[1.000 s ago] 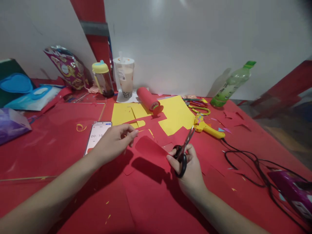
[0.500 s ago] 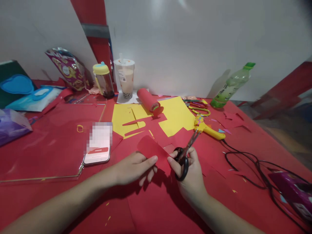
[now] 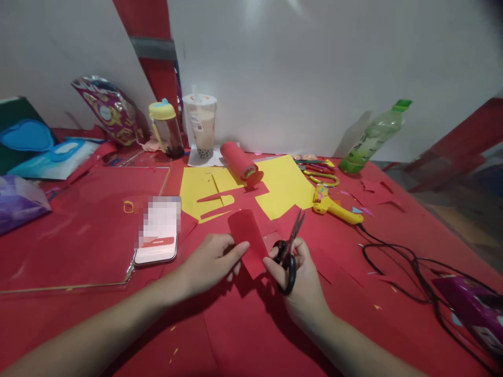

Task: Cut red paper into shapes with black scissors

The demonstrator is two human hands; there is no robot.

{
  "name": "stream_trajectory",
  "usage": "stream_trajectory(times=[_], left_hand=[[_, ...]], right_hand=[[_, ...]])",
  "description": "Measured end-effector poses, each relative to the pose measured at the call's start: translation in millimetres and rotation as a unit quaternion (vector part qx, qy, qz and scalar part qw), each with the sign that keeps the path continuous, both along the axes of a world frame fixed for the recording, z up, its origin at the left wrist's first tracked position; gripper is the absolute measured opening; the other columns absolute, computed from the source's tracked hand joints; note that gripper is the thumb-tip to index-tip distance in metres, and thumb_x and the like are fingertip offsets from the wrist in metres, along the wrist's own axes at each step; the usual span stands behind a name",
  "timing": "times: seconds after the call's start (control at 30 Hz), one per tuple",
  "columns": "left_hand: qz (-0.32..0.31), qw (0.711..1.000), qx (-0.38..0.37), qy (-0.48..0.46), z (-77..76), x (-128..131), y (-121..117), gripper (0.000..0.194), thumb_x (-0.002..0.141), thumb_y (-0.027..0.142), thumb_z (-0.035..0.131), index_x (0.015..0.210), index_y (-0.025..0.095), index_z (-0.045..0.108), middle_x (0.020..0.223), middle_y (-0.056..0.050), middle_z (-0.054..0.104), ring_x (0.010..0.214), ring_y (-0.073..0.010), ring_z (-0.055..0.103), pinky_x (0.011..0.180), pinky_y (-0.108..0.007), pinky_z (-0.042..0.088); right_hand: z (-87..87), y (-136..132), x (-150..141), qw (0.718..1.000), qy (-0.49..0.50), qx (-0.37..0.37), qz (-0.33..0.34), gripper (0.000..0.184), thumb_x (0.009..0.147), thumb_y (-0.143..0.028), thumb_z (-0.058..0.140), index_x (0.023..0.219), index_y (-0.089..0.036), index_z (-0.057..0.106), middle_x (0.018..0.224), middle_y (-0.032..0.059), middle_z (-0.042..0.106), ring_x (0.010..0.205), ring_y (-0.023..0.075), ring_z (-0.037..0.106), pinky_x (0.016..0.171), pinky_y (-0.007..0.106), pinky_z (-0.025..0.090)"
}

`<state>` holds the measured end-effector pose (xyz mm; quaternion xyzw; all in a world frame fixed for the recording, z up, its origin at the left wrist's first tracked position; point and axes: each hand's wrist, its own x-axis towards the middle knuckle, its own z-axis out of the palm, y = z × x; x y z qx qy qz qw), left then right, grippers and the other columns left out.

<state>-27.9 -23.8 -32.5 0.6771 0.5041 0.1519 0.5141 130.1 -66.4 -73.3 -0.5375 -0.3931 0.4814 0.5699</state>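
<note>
A small strip of red paper (image 3: 248,233) is held up over the red-covered table, one end rounded. My left hand (image 3: 216,262) pinches its left edge between thumb and fingers. At the paper's lower right corner, the thumb and fingertip of my right hand (image 3: 301,280) touch it. That same hand also carries black-handled scissors (image 3: 290,262), blades pointing up and away. Beyond the paper lie yellow sheets (image 3: 285,183) with cut red pieces on them. A red paper-wrapped tube (image 3: 238,161) rests on the yellow sheets.
Left of my hands lies a phone (image 3: 159,230). A yellow glue gun (image 3: 338,209) with a black cord (image 3: 412,256) is at the right. Along the back stand a bubble tea cup (image 3: 203,125), a yellow-lidded bottle (image 3: 168,131) and a tilted green bottle (image 3: 373,139).
The red paper strip has turned to a more upright angle between my hands. My right hand and the scissors have shifted slightly left.
</note>
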Motion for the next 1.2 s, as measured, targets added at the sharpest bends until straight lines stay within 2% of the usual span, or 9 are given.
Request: stream_trajectory(times=[0.13, 0.23, 0.27, 0.33, 0.4, 0.47, 0.63, 0.9, 1.2], left_hand=[[0.082, 0.989, 0.08, -0.096, -7.6, 0.6, -3.5, 0.024, 0.085, 0.034, 0.044, 0.101, 0.016, 0.046, 0.061, 0.003, 0.056, 0.054, -0.0125, 0.058, 0.056, -0.027, 0.046], [0.147, 0.967, 0.107, -0.177, -12.4, 1.4, -4.7, 0.059, 0.082, 0.024, 0.048, 0.13, 0.025, 0.014, 0.084, 0.002, 0.056, 0.06, -0.0095, 0.06, 0.065, -0.029, 0.049], [0.143, 0.966, 0.122, -0.176, -12.5, 1.6, -4.8, 0.062, 0.081, 0.022, 0.049, 0.131, 0.027, 0.014, 0.089, 0.001, 0.056, 0.061, -0.0089, 0.06, 0.067, -0.029, 0.049], [0.089, 0.974, 0.153, -0.139, -10.1, 2.2, -4.8, 0.047, 0.08, 0.019, 0.05, 0.123, 0.025, 0.033, 0.092, -0.001, 0.06, 0.067, -0.0101, 0.059, 0.068, -0.029, 0.049], [0.022, 0.981, 0.169, -0.088, -6.3, 2.7, -5.1, 0.021, 0.08, 0.017, 0.049, 0.099, 0.02, 0.054, 0.091, -0.003, 0.063, 0.074, -0.0127, 0.059, 0.07, -0.028, 0.048], [0.0, 0.983, 0.176, -0.059, -3.3, 3.2, -5.9, 0.013, 0.08, 0.015, 0.048, 0.085, 0.018, 0.06, 0.085, -0.003, 0.065, 0.076, -0.0141, 0.059, 0.069, -0.028, 0.048], [0.009, 0.985, 0.167, -0.035, -2.9, 4.3, -9.4, 0.013, 0.077, 0.014, 0.052, 0.087, 0.016, 0.061, 0.081, -0.002, 0.065, 0.065, -0.0116, 0.056, 0.06, -0.025, 0.047], [-0.016, 0.982, 0.185, -0.012, 0.0, 1.4, -6.7, 0.019, 0.073, 0.011, 0.054, 0.089, 0.018, 0.06, 0.086, -0.002, 0.064, 0.069, -0.0118, 0.056, 0.063, -0.024, 0.046], [-0.056, 0.977, 0.203, 0.027, 10.9, -8.0, 2.2, 0.023, 0.07, 0.009, 0.054, 0.089, 0.018, 0.061, 0.079, 0.0, 0.062, 0.06, -0.0101, 0.051, 0.055, -0.021, 0.042]], right_hand=[[0.6, 1.0, -0.4, 1.0, 0.008, -0.007, -0.025, 0.03, 0.062, -0.024, 0.07, 0.071, -0.021, 0.041, 0.068, -0.0057, 0.052, 0.054, 0.0084, 0.045, 0.048, 0.02, 0.036], [2.2, 1.5, -1.2, 0.999, 0.013, -0.011, -0.035, 0.031, 0.061, -0.024, 0.071, 0.07, -0.022, 0.041, 0.067, -0.0056, 0.052, 0.053, 0.0089, 0.045, 0.047, 0.02, 0.036], [2.6, 1.5, -1.5, 0.999, 0.017, -0.012, -0.035, 0.032, 0.06, -0.024, 0.071, 0.07, -0.022, 0.041, 0.067, -0.0057, 0.052, 0.053, 0.0087, 0.045, 0.047, 0.02, 0.036], [2.8, 1.2, -1.8, 0.999, 0.022, -0.014, -0.031, 0.033, 0.06, -0.025, 0.071, 0.07, -0.022, 0.04, 0.067, -0.0059, 0.052, 0.052, 0.0084, 0.044, 0.046, 0.019, 0.035], [2.4, 0.6, -1.8, 0.999, 0.018, -0.008, -0.025, 0.032, 0.061, -0.024, 0.071, 0.071, -0.022, 0.04, 0.068, -0.0059, 0.052, 0.053, 0.0083, 0.044, 0.047, 0.019, 0.035], [1.5, -0.2, -1.7, 1.0, 0.012, -0.005, -0.018, 0.03, 0.063, -0.023, 0.07, 0.071, -0.022, 0.041, 0.068, -0.006, 0.052, 0.053, 0.0081, 0.044, 0.048, 0.02, 0.035], [0.3, -1.8, -1.8, 1.0, 0.025, -0.014, 0.001, 0.033, 0.063, -0.023, 0.07, 0.071, -0.022, 0.039, 0.068, -0.0069, 0.051, 0.051, 0.0074, 0.045, 0.047, 0.02, 0.036], [4.0, -2.9, -3.9, 0.996, 0.064, -0.042, 0.041, 0.035, 0.064, -0.024, 0.07, 0.072, -0.022, 0.036, 0.067, -0.0092, 0.052, 0.048, 0.0073, 0.055, 0.047, 0.02, 0.041], [6.2, -2.0, -3.3, 0.994, 0.054, -0.052, 0.083, 0.035, 0.068, -0.022, 0.065, 0.072, -0.023, 0.03, 0.053, -0.0117, 0.048, 0.041, 0.0061, 0.048, 0.042, 0.018, 0.04]])
